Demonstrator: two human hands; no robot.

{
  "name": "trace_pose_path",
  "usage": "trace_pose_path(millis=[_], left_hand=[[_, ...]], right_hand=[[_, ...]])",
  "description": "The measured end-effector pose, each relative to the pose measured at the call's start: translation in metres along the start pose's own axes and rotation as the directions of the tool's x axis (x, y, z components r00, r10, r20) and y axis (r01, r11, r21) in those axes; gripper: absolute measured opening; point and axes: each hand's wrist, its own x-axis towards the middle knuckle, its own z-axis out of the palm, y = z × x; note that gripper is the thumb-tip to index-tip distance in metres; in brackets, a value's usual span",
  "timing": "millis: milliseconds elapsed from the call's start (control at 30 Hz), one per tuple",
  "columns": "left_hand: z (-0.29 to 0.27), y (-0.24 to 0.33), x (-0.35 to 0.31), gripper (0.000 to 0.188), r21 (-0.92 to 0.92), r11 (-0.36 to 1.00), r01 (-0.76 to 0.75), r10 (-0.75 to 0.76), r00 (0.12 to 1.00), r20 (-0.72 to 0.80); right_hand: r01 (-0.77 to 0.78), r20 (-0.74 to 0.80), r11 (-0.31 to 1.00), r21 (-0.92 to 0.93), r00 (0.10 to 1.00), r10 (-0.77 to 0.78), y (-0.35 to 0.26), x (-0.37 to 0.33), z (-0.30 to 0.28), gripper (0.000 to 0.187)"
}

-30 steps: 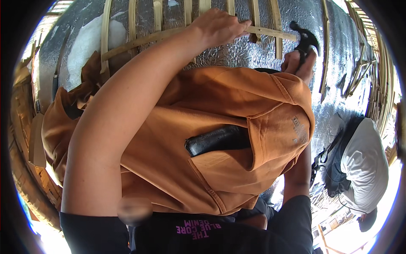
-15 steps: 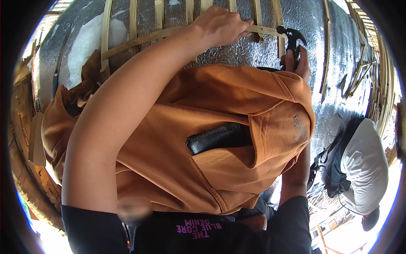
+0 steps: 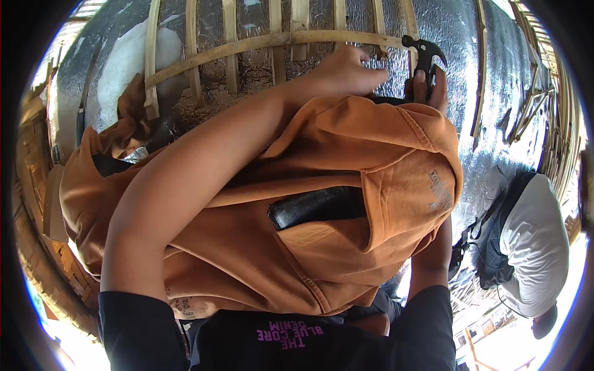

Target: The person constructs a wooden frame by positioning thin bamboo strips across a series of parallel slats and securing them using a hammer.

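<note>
1. Biggest thing here is the shiny silver sheet [image 3: 458, 31], crinkled all over and spread out beyond the person's hands. Lots of glare on the right side.
2. Next up, an orange-brown garment [image 3: 260, 260], bunched in thick folds between the person's torso and the hands. The left forearm lies across it, and the right one goes partly out of sight behind it.
3. Black shirt [image 3: 247, 337] on the person, with pinkish lettering on the chest.
4. Over to the right there's someone else in a light grey top [image 3: 535, 241], bent over, black bag [image 3: 493, 256] on them.
5. Wooden strips [image 3: 153, 55] run side by side over the silver stuff, and one long crosswise strip [image 3: 247, 44] lies over several of them.
6. Some dark, glossy item [image 3: 318, 207] pokes out of the garment's pocket. Can't tell what it is.
7. Left hand [image 3: 349, 69] is just below the crosswise strip, thumb and one finger spread apart. Other fingers are hidden, so no idea if it's holding anything.
8. The hammer [image 3: 425, 59] is black and upright, its head right by the strip's right end. Can't tell if they touch.
9. Right hand [image 3: 428, 93] has its fingers wrapped round the handle.
</note>
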Motion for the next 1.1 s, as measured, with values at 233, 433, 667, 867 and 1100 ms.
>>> trace_pose_path(millis=[233,433,667,867,1100], left_hand=[[0.013,-0.017,0.026,0.057,-0.511,0.858,-0.056,0.034,0.998,-0.052],[0.003,0.015,-0.008,0.060,-0.512,0.859,0.020,-0.042,0.999,-0.032],[-0.008,-0.002,-0.010,0.059,-0.438,0.897,-0.054,0.008,0.994,-0.106],[-0.009,-0.001,-0.016,0.049,-0.550,0.835,-0.006,-0.053,0.994,-0.091],[0.001,0.006,-0.004,0.041,-0.622,0.779,0.080,-0.163,0.984,-0.077]], right_hand=[[-0.029,-0.103,0.983,0.181,0.994,0.048,-0.014,-0.008,0.011,0.028],[-0.147,-0.209,0.948,0.283,0.955,0.210,-0.025,-0.009,0.007,0.032],[-0.100,-0.159,0.977,0.191,0.979,0.131,-0.009,-0.002,0.001,0.040],[0.186,0.079,0.976,-0.115,0.981,-0.178,-0.008,0.007,-0.007,0.035],[0.233,0.329,0.918,-0.320,0.936,-0.123,-0.032,0.018,-0.007,0.032]])
